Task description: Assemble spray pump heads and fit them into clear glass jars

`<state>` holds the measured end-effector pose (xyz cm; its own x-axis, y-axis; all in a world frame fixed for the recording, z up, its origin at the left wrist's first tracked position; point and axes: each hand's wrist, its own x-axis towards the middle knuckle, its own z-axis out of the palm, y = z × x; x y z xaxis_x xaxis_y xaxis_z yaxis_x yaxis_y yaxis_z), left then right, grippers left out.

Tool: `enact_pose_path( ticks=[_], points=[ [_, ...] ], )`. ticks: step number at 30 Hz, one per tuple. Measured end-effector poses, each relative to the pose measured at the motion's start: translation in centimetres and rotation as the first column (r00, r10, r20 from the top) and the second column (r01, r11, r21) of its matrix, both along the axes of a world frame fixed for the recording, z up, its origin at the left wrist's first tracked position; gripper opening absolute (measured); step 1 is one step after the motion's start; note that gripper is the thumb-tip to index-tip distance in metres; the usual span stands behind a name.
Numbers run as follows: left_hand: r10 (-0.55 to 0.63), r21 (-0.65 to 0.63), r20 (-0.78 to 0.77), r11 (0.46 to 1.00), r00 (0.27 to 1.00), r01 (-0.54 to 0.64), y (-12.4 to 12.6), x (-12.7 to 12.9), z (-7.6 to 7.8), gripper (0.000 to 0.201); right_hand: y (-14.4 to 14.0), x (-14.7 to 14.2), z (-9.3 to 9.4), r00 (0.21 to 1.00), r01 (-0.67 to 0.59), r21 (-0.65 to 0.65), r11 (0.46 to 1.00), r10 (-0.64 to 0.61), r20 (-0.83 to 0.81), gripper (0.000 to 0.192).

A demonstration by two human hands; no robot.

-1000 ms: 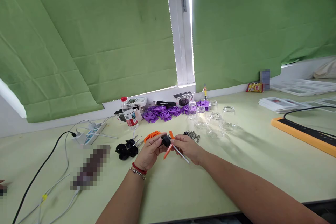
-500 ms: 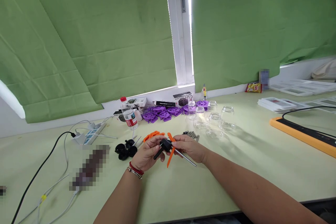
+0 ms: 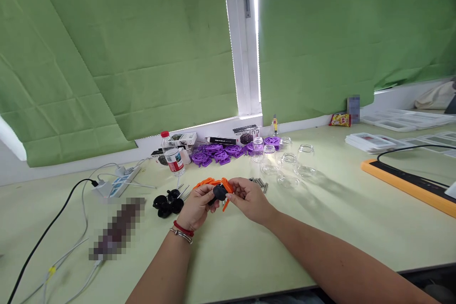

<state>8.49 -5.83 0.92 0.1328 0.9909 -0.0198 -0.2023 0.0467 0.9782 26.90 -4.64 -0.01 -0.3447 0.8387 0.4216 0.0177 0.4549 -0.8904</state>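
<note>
Pale green bench (image 3: 320,228). Along the back edge: water bottle (image 3: 172,156), purple discs (image 3: 217,153), clear glass jars (image 3: 285,164). Power strip (image 3: 119,183) with cables at left. Orange-edged black mat (image 3: 409,181) at right. Green curtains (image 3: 135,52) behind.

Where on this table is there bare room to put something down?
Bare table lies in front of the hands, toward the near edge, and between the glass jars and the orange board. It is crowded behind the left hand and right hand: black parts, purple parts, cables at left.

Both hands (image 3: 223,202) hold a black-and-orange part (image 3: 221,193) above the table (image 3: 320,228).
</note>
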Motion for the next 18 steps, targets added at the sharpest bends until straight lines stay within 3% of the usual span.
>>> enact_pose_path(
  ticks=[4,10,15,18],
  points=[
    [-0.044,-0.007,0.023,0.999,0.999,0.044,-0.1,0.1,0.0,0.026,0.2,0.3,0.0,1.0,0.001,0.038,0.999,-0.002,0.017,0.024],
    [-0.018,0.037,0.043,0.999,0.999,0.016,-0.4,1.0,0.1,0.021,0.8,0.6,0.1,0.998,-0.058,-0.06,0.996,0.056,-0.041,0.023],
    [-0.041,0.044,-0.019,0.998,0.999,0.041,-0.5,0.8,0.5,0.024,0.7,0.7,0.1,0.999,-0.038,-0.011,0.999,0.038,-0.037,0.036],
    [-0.034,0.044,-0.04,0.998,0.999,0.036,-0.4,0.4,0.5,0.025,0.7,0.7,0.0,0.998,-0.069,-0.042,0.997,0.069,-0.009,0.034]
  ],
)
